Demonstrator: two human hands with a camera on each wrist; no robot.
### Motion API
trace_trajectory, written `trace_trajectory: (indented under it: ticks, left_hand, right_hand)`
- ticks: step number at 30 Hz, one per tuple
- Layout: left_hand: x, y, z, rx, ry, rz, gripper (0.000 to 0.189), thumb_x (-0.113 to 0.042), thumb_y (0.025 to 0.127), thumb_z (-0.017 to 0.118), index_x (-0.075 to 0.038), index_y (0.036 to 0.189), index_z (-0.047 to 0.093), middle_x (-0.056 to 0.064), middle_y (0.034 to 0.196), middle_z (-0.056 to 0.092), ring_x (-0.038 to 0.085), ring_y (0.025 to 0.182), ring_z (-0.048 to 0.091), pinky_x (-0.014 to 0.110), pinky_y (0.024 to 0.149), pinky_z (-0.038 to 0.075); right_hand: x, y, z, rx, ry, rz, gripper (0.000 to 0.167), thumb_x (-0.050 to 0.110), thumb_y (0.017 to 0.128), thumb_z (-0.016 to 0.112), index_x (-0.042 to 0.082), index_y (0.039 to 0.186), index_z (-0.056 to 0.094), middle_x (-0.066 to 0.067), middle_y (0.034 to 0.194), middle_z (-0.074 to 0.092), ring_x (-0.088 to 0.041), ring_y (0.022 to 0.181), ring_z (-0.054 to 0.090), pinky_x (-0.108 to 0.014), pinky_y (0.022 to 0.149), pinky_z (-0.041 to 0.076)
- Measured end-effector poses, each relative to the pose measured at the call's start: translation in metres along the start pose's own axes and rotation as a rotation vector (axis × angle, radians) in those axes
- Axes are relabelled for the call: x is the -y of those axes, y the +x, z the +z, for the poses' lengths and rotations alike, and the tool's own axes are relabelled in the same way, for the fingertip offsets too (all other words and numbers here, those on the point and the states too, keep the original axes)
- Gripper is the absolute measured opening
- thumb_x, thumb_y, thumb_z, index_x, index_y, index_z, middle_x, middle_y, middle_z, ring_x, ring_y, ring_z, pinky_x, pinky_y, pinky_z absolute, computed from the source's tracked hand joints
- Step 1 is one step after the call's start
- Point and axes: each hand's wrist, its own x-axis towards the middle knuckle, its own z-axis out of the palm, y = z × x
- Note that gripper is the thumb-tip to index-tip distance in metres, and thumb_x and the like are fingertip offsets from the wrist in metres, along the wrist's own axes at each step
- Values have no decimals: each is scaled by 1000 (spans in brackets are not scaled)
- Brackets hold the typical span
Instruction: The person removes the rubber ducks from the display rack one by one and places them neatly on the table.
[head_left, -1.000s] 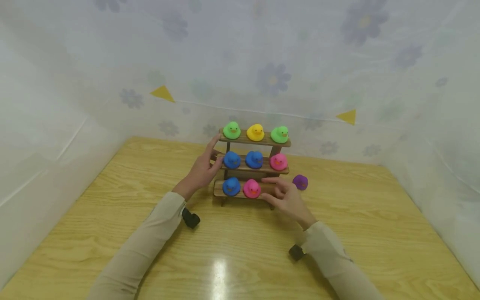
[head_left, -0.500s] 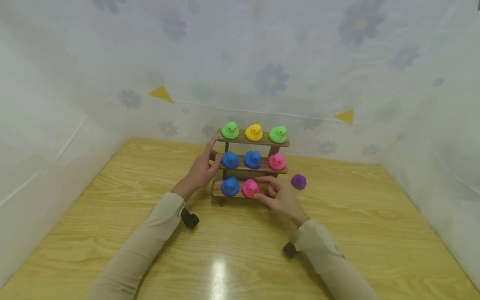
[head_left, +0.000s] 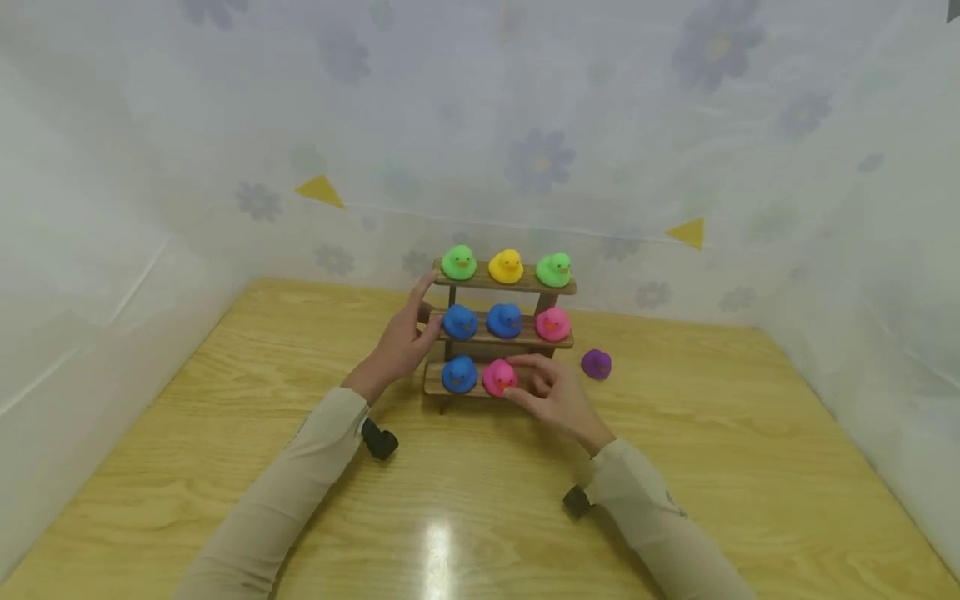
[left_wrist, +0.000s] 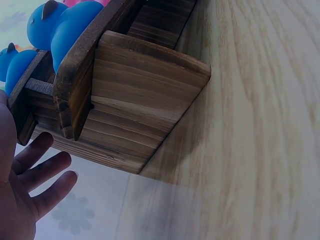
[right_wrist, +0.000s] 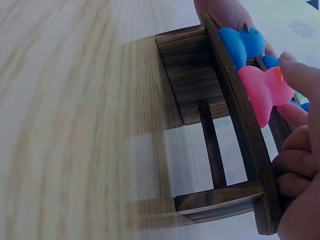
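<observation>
A three-tier wooden display stand (head_left: 525,329) holds rows of rubber ducks. On its bottom tier sit a blue duck (head_left: 459,375) and, to its right, a pink duck (head_left: 500,378). My right hand (head_left: 562,402) has thumb and index finger on either side of that pink duck; in the right wrist view the thumb (right_wrist: 300,72) lies by its head, other fingers folded at the shelf. My left hand (head_left: 401,343) touches the stand's left end, index finger at the top tier and thumb at the middle one. In the left wrist view its other fingers (left_wrist: 55,192) stretch out loosely.
Above are two green ducks and a yellow duck (head_left: 506,267) on the top tier, with two blue ducks and a pink duck (head_left: 553,324) on the middle. A purple duck (head_left: 597,364) lies on the wooden table (head_left: 720,433) right of the stand. Flowered sheeting (head_left: 450,125) hangs behind.
My right hand has moved left along the bottom tier, bringing thumb and index finger to the pink duck. My left hand has stayed at the stand's left end.
</observation>
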Motion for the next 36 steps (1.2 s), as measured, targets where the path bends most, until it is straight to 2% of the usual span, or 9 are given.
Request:
trace_trajectory:
  ticks: [4, 12, 17, 19, 24, 28, 34, 36]
  left_hand:
    - [2, -1, 1, 1, 10, 13, 63, -13, 101, 45, -18, 155, 14, 16, 96, 56, 22, 80, 53, 33, 63, 49]
    - [8, 0, 1, -11, 20, 29, 65, -13, 101, 46, -20, 156, 13, 13, 91, 54, 19, 74, 50, 32, 58, 46]
    - [9, 2, 2, -14, 22, 48, 64, -13, 101, 46, -19, 156, 14, 11, 88, 54, 18, 73, 49, 30, 59, 47]
    - [8, 1, 2, -19, 18, 47, 64, -13, 101, 47, -19, 156, 14, 11, 85, 52, 17, 70, 47, 30, 57, 46]
    - [7, 0, 1, -8, 5, 25, 64, -14, 101, 46, -21, 156, 13, 9, 82, 50, 17, 65, 45, 29, 55, 44]
    - [5, -1, 0, 11, -2, -5, 65, -16, 102, 45, -26, 156, 10, 8, 84, 50, 17, 65, 46, 30, 56, 45]
    - [5, 0, 0, 13, 16, -9, 64, -15, 102, 44, -25, 156, 10, 9, 84, 50, 18, 65, 46, 32, 58, 47]
    - [4, 0, 0, 13, 19, -10, 64, -15, 102, 44, -24, 156, 10, 9, 84, 50, 19, 65, 46, 32, 59, 47]
  right_hand:
    - [0, -1, 2, -9, -31, -2, 34, 5, 81, 77, -2, 113, 67, 5, 53, 28, -2, 50, 23, -18, 51, 24]
    - [-1, 0, 5, -14, -41, -14, 32, 6, 82, 76, 0, 112, 68, 4, 54, 29, -4, 51, 25, -18, 51, 25]
    - [-26, 1, 10, -40, -32, -11, 33, 7, 82, 76, 3, 114, 68, 4, 53, 29, -2, 50, 24, -19, 50, 24]
    - [-37, 2, 11, -49, -28, -5, 33, 10, 82, 77, 7, 114, 68, 5, 53, 29, 0, 49, 24, -19, 49, 23]
    - [-43, 1, 12, -69, -16, -34, 30, 12, 84, 76, 9, 113, 69, 6, 54, 30, 0, 48, 26, -19, 49, 25]
    - [-43, 1, 13, -83, -27, -71, 29, 10, 84, 75, 7, 112, 68, 8, 55, 30, -1, 49, 26, -20, 50, 27]
    - [-44, 1, 12, -69, -41, -76, 31, 11, 84, 75, 7, 114, 67, 8, 55, 29, -1, 50, 25, -20, 52, 28]
    - [-38, 0, 10, -56, -52, -66, 34, 11, 83, 76, 6, 114, 67, 8, 55, 28, -1, 51, 24, -20, 53, 28]
